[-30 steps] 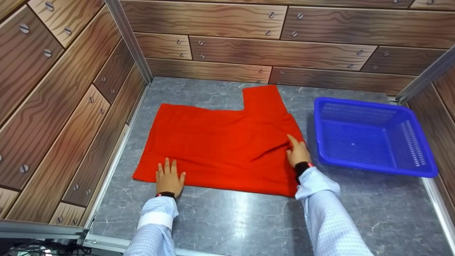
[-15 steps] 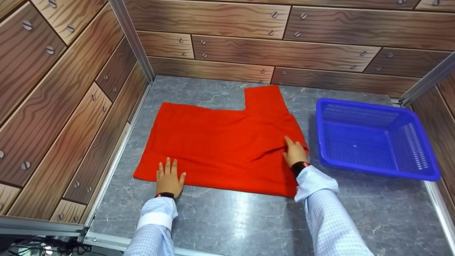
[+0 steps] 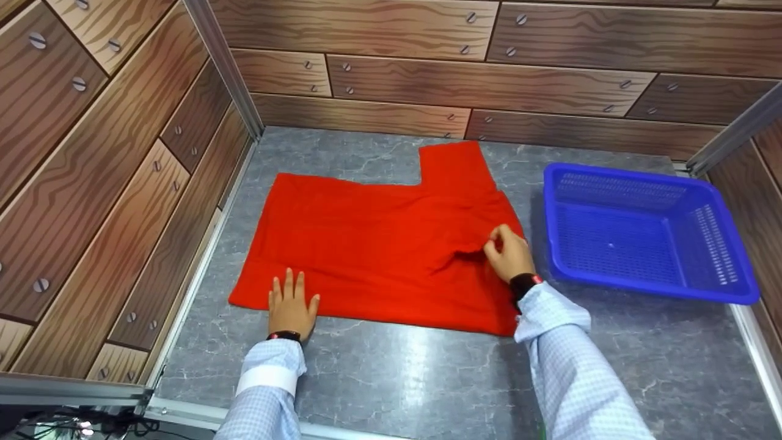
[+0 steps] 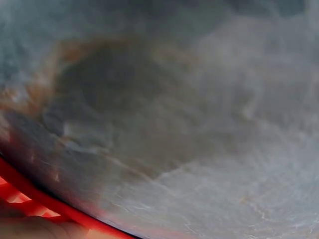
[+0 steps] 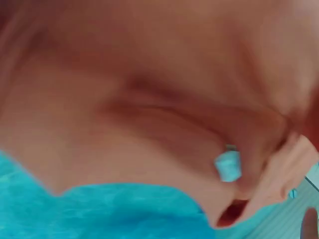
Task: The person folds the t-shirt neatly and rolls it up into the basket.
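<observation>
A red short-sleeved shirt [image 3: 366,232] lies flat and folded over on the grey floor, one sleeve pointing to the back wall. My left hand [image 3: 292,313] rests with spread, straight fingers on its near left edge. Near the shirt's right end, my right hand [image 3: 512,256] pinches the fabric between thumb and curled fingers, raising a crease with a dark gap under it. In the right wrist view that hand [image 5: 149,134] fills most of the picture, close and blurred. The left wrist view has mostly blurred grey floor, with a red strip of edge at the lower left.
A blue perforated plastic basket [image 3: 553,226] stands right of the shirt, with nothing in it. Wood-patterned walls [image 3: 391,85] close off the back and both sides. A metal rail [image 3: 189,415] runs along the front left edge, with dark cables [image 3: 116,425] beyond it.
The right hand has gone from extended fingers on the shirt to a pinch that lifts a bit of fabric. The left hand, shirt outline and basket stay nearly as they were.
</observation>
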Action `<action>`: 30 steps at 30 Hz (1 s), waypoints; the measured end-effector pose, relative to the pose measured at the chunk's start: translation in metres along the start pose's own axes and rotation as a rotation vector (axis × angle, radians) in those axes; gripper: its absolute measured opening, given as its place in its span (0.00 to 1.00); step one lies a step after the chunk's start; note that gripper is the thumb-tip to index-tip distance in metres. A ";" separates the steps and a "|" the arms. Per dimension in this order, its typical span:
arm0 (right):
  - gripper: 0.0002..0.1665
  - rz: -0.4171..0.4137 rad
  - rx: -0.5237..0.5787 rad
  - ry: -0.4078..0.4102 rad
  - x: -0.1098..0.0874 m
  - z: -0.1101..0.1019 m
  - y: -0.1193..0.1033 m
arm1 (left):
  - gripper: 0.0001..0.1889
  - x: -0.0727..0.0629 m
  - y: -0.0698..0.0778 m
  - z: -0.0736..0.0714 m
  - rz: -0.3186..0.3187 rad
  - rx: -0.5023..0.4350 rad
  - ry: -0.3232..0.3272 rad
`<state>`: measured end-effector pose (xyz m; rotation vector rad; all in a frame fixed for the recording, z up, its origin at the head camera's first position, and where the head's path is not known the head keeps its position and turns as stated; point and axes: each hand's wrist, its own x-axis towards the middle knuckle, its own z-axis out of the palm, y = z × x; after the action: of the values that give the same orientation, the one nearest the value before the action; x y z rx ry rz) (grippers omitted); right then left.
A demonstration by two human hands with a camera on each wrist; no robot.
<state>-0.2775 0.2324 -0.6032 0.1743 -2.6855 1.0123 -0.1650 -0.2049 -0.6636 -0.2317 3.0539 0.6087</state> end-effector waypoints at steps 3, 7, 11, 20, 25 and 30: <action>0.06 0.054 0.033 0.011 0.008 -0.003 -0.005 | 0.34 -0.001 0.000 0.001 0.012 0.002 0.004; 0.08 0.125 0.023 0.076 0.018 -0.007 -0.011 | 0.34 -0.005 0.003 -0.001 0.018 0.003 -0.006; 0.18 0.282 0.263 0.111 0.024 -0.006 -0.014 | 0.34 -0.006 0.004 -0.003 0.008 0.015 -0.011; 0.24 0.457 0.074 -0.299 0.001 0.002 0.000 | 0.33 -0.003 0.003 -0.007 0.010 0.017 0.015; 0.22 0.476 -0.065 -0.318 -0.011 0.012 -0.008 | 0.33 -0.003 0.002 -0.007 0.003 0.022 0.006; 0.16 0.472 0.000 -0.025 -0.018 0.012 -0.012 | 0.34 -0.004 0.003 -0.006 -0.002 0.014 -0.011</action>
<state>-0.2604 0.2161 -0.6093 -0.4717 -2.8127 1.1347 -0.1617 -0.2041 -0.6564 -0.2305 3.0461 0.5857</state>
